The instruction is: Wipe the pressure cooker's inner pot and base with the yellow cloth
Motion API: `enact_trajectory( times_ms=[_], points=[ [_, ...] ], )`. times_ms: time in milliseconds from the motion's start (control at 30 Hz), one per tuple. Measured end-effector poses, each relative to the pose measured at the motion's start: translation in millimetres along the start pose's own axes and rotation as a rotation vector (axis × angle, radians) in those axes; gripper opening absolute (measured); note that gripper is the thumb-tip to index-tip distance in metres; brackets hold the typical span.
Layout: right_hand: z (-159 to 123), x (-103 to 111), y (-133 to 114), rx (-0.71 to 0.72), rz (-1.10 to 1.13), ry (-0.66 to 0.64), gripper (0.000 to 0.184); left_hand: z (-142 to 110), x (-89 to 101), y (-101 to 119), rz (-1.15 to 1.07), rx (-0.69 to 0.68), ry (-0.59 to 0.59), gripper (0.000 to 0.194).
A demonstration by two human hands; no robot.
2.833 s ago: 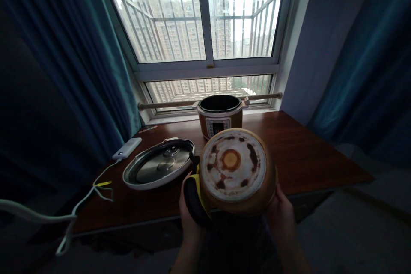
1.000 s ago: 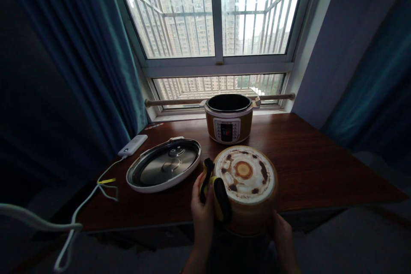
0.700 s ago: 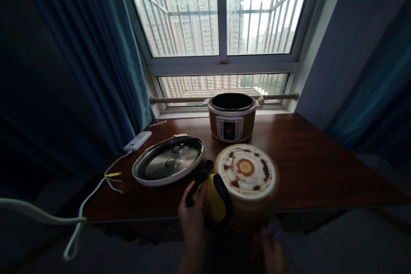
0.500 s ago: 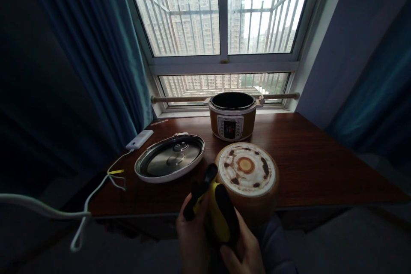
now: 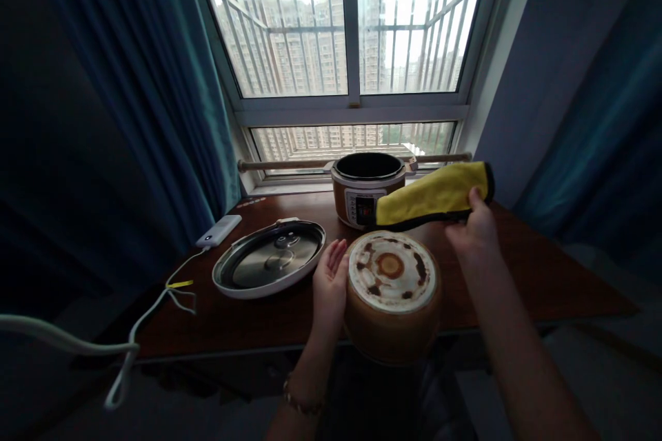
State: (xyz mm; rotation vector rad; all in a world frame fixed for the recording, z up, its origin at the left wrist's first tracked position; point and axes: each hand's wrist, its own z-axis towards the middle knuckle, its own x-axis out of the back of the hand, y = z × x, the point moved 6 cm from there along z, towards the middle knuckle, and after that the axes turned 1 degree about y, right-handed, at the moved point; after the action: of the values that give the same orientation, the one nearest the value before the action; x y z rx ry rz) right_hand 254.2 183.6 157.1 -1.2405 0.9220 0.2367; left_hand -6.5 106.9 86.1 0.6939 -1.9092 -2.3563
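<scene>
In my right hand point(image 5: 478, 227) is a yellow cloth with black edging point(image 5: 434, 194), pinched at its right end. The cloth stretches leftward in the air and covers part of the cooker's front. My left hand point(image 5: 331, 282), fingers stretched out, lies against or very close to the left side of an upside-down brown inner pot point(image 5: 396, 331); contact is hard to tell. The pot's upturned base is whitish with brown and dark stains. Behind it stands the electric cooker body point(image 5: 345, 196), its top uncovered and dark inside. A round lid point(image 5: 274, 258) rests inner side up at the left.
A white power bank point(image 5: 220, 230) with a white cable point(image 5: 134, 331) lies on the brown wooden table point(image 5: 527, 275); the cable hangs past the front edge. A barred window point(image 5: 352, 21) is behind, with blue curtains point(image 5: 155, 83) to the side.
The yellow and black cloth, bunched between both hands before, is now spread out in my right hand, up and to the right. My left hand has let go and moved beside the pot.
</scene>
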Motion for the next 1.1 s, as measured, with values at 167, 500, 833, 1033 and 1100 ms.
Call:
enact_trajectory(
  times_ms=[167, 500, 833, 1033, 1100],
  points=[
    [29.1, 3.4, -19.9, 0.15, -0.427, -0.146, 0.023, -41.7, -2.2, -15.5, 0.531, -0.445, -0.203, 0.039],
    [-59.7, 38.8, 45.5, 0.061, -0.82, -0.838, 0.036, -57.4, -5.7, -32.5, 0.864, -0.795, -0.282, 0.045],
    [-150.1, 65.3, 32.9, 0.321, -1.057, -0.937, 0.059, -59.8, -6.1, -34.5, 0.926, -0.84, -0.238, 0.05],
    [-173.9, 70.3, 50.6, 0.581, -1.151, -0.948, 0.065, -59.6, -5.5, -34.0, 0.837, -0.874, -0.218, 0.048],
    [-170.9, 75.3, 55.5, 0.703, -1.198, -0.871, 0.053, -59.4, -5.5, -34.6, 0.852, -0.883, -0.207, 0.047]
  ],
)
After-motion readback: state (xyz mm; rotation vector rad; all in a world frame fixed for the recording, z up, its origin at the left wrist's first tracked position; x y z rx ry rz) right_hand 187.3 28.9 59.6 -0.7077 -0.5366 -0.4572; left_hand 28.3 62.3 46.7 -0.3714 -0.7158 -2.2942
